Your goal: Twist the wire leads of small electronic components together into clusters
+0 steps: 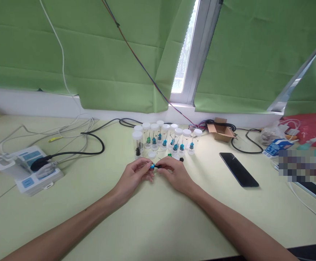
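My left hand pinches a small blue piece between thumb and fingers. Opposite it, my right hand grips a small black piece that meets the blue one; the fingers partly cover both, so I cannot tell how they join. Just beyond my hands stand several clear tubes with white caps, holding small blue, green or black pieces with thin stems. A loose white cap lies before them. Close behind my right hand are a small green piece and a black knob-like piece.
A white power strip with plugs and tangled cables is at left. To the right lies a black phone, with an open cardboard box behind it. A blue-and-white carton and a red bag sit farther right.
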`<action>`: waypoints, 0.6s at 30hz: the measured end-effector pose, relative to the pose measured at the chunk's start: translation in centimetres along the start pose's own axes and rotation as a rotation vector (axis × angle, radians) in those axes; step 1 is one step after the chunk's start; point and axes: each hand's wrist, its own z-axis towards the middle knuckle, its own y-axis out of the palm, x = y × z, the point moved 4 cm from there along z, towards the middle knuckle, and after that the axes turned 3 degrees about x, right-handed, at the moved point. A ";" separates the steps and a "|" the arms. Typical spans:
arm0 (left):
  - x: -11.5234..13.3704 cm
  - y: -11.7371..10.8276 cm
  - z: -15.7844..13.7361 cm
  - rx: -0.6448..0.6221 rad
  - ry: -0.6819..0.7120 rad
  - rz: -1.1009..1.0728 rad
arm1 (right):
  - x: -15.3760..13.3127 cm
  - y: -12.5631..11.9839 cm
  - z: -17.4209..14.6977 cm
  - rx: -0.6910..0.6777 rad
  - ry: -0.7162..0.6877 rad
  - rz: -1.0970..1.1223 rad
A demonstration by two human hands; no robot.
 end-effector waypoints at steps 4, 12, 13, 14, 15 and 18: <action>0.1 -0.1 -0.1 -0.011 0.049 0.068 | 0.0 0.0 0.0 0.003 -0.016 -0.023; 1.0 0.3 -0.4 0.006 0.091 0.137 | -0.3 0.0 0.1 -0.002 -0.069 -0.055; 1.0 0.3 -0.4 0.006 0.090 0.137 | -0.3 -0.1 0.1 -0.002 -0.081 -0.074; 1.0 0.3 -0.4 0.002 0.092 0.140 | -0.4 -0.1 0.1 -0.004 -0.092 -0.091; 1.0 0.4 -0.3 -0.004 0.094 0.145 | -0.4 -0.1 0.1 -0.005 -0.102 -0.106; 1.1 0.5 -0.3 -0.019 0.098 0.168 | -0.5 -0.2 0.0 -0.013 -0.119 -0.123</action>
